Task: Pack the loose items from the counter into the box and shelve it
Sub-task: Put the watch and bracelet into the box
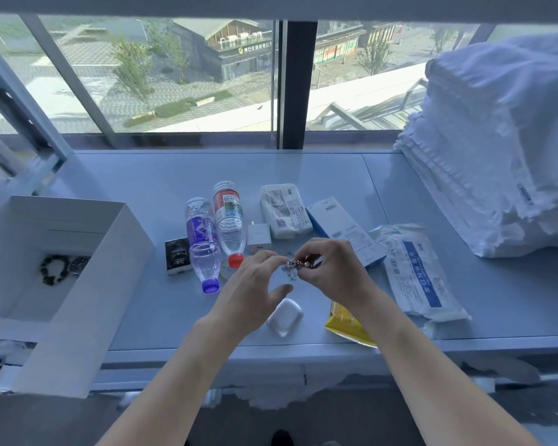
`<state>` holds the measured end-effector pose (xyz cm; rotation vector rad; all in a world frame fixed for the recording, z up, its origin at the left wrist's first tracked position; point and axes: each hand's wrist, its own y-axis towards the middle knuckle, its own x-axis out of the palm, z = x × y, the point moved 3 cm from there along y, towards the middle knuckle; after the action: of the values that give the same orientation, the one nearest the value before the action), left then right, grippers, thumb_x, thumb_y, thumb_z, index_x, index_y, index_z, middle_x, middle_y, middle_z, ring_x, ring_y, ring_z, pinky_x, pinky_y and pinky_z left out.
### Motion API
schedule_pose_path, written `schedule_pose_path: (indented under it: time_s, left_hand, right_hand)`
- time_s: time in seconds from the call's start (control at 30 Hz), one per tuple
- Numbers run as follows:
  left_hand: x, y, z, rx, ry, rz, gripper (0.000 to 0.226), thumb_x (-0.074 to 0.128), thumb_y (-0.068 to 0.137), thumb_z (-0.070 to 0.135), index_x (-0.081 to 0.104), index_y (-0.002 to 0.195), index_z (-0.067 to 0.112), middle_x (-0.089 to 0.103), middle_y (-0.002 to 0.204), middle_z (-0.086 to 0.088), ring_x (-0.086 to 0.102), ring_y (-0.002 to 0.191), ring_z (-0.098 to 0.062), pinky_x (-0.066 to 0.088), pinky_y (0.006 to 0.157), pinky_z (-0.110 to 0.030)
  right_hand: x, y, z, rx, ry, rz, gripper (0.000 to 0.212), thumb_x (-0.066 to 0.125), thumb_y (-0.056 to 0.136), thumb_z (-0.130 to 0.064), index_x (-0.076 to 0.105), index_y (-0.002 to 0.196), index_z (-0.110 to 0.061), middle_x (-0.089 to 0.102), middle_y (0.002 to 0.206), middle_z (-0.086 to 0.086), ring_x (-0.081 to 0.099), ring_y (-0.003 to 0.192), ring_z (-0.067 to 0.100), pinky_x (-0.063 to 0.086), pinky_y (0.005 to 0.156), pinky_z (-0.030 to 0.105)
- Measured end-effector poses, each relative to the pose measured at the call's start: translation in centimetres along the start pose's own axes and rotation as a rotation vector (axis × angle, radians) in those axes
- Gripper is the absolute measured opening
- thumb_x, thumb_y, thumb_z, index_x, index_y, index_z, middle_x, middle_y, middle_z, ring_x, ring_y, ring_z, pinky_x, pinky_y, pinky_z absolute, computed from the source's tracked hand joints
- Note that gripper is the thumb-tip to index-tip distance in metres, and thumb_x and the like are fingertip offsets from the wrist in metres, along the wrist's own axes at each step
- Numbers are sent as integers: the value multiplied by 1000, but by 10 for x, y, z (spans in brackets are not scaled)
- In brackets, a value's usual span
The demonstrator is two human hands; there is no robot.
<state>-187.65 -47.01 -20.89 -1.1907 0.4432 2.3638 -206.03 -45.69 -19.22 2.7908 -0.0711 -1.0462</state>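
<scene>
Two hands are held together above the counter (303,175), just in front of the scattered items. A small beaded trinket (295,267) is pinched in the curled fingers of the right hand (334,268). The left hand (250,286) is held at 9 o'clock of the trinket, its fingertips closed on the trinket's near end and its thumb extended below.

The white box (87,284) stands open at 9 o'clock of the hands, at the counter's left edge. A dark bead bracelet (50,270) and a watch (79,263) are seen lying inside it.

Loose items remain on the counter. At 11 o'clock of the hands, two plastic bottles are laid side by side: a purple-capped bottle (203,239) and a red-capped bottle (229,220). A white charger (259,237) lies at 12 o'clock, a tissue pack (284,210) beyond it. A mask packet (416,272) lies at 3 o'clock, a white earbud case (284,317) at 6 o'clock, and a yellow packet (343,323) at 5 o'clock.
</scene>
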Motion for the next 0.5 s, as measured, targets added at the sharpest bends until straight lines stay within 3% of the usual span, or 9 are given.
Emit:
schedule_pose_path:
  time_s: [0.13,0.27,0.5]
  left_hand:
    - [-11,2,2,2,-64,92,30,72,93,26,64,122,21,62,122,7,58,112,-16,49,93,-36]
    - [-41,1,1,14,-54,190,12,70,94,24,66,103,17,66,105,5,60,91,-18,52,82,-41]
    - [-113,-22,-10,38,-8,332,10,64,93,20,62,103,24,65,106,13,65,91,-20,55,76,-43]
  right_hand:
    - [-11,4,-27,-26,51,11,17,78,74,-5,79,81,-21,72,76,-8,69,74,12,58,70,32]
    - [-19,8,-56,-67,118,49,19,78,72,-5,79,80,-22,72,76,-8,69,73,10,54,68,20]
    - [-11,27,-108,-132,212,43,21,77,74,-2,79,80,-22,72,75,-6,69,72,9,59,68,27]
